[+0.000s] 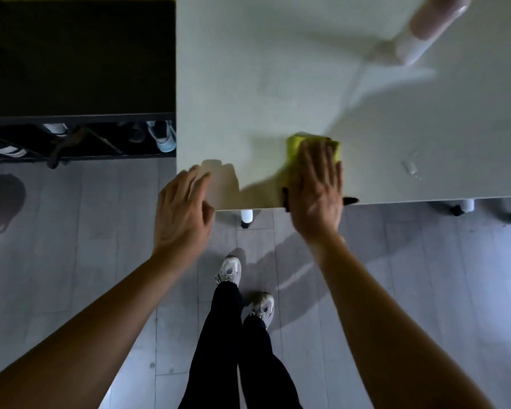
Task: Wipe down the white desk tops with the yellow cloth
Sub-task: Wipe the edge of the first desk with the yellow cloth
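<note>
The right hand (317,184) lay flat with its fingers spread, pressing the yellow cloth (310,143) onto the white desk top (263,69) close to its near edge; only the far part of the cloth showed past the fingertips. The left hand (183,208) hovered at the near left corner of the desk with its fingers loosely extended, holding nothing. The likeliest slip looked to be the cloth being dragged past the near edge and dropping to the grey floor (71,231), since the palm already overhung that edge. A small clear object (410,167) sat on the desk to the right of the cloth, and a broad sweep that way could knock it off. A blurred white and pink bottle-like thing (419,31) at the far right could be tipped by a long reach. Left of the desk a dark shelf unit (77,69) butted against its side. Open room lay mainly across the bare middle and far left of the surface.
</note>
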`<act>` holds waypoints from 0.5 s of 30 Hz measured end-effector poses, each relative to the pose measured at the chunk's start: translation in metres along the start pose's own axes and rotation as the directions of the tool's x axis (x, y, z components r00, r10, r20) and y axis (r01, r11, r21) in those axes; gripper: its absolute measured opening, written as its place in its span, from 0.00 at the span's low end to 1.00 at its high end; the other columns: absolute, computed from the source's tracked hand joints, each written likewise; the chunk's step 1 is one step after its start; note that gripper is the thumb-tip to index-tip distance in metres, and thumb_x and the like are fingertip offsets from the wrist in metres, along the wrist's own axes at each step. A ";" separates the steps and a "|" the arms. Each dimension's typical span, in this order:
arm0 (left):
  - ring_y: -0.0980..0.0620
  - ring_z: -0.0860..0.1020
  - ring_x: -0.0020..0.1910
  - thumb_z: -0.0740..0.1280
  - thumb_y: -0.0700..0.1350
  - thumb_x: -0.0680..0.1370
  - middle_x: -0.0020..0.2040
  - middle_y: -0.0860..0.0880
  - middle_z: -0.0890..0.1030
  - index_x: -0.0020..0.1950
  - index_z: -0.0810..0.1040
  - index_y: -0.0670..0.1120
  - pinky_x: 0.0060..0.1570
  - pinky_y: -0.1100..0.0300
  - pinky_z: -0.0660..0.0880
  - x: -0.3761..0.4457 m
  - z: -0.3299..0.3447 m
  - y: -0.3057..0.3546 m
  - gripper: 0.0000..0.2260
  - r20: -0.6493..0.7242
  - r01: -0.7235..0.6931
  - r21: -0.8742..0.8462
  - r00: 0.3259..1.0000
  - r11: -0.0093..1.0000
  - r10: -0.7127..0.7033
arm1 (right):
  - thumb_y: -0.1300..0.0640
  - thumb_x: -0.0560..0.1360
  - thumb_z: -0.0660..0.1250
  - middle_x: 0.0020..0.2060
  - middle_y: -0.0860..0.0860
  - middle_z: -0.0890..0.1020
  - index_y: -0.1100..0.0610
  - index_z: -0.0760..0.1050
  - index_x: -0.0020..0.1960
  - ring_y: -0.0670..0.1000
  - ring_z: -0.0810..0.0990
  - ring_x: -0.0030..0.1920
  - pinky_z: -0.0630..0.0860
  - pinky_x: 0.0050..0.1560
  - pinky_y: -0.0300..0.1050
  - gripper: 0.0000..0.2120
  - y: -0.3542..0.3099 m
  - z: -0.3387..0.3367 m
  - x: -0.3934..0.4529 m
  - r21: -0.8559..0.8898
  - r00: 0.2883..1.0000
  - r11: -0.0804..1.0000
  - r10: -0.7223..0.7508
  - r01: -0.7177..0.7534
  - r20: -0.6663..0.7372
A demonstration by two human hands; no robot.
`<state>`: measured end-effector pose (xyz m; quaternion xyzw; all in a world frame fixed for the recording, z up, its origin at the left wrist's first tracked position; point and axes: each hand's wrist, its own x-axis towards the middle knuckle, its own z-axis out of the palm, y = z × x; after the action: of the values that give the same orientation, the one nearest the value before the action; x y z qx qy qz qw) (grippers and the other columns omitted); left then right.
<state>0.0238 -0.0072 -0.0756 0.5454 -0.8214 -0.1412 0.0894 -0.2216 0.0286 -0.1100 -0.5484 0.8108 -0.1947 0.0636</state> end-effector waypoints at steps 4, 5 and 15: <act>0.38 0.66 0.79 0.59 0.41 0.82 0.79 0.39 0.68 0.78 0.69 0.39 0.76 0.42 0.65 0.026 0.017 0.030 0.23 0.024 -0.104 -0.043 0.994 0.994 0.105 | 0.47 0.83 0.49 0.81 0.56 0.58 0.53 0.58 0.82 0.57 0.53 0.82 0.53 0.80 0.59 0.28 0.033 -0.015 0.006 -0.023 0.974 0.976 0.217 -0.219 -0.067; 0.38 0.66 0.79 0.60 0.40 0.81 0.79 0.40 0.68 0.78 0.69 0.40 0.76 0.42 0.65 0.029 0.021 0.033 0.24 0.026 -0.108 -0.038 0.994 0.993 0.109 | 0.48 0.83 0.51 0.81 0.57 0.58 0.54 0.59 0.81 0.58 0.53 0.82 0.53 0.80 0.59 0.28 0.022 -0.011 0.005 -0.014 0.972 0.975 0.221 -0.223 -0.082; 0.32 0.73 0.68 0.65 0.33 0.77 0.71 0.36 0.75 0.70 0.74 0.37 0.68 0.39 0.69 0.037 0.034 0.037 0.20 -0.076 -0.056 -0.053 0.996 0.997 0.052 | 0.43 0.83 0.55 0.81 0.53 0.59 0.50 0.60 0.81 0.53 0.52 0.82 0.47 0.82 0.54 0.28 -0.041 0.014 -0.003 0.090 0.962 0.968 -0.242 0.232 0.128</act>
<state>-0.0335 -0.0235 -0.0952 0.5253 -0.8276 -0.1410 0.1387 -0.1807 0.0151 -0.1070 -0.6510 0.7250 -0.1924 0.1162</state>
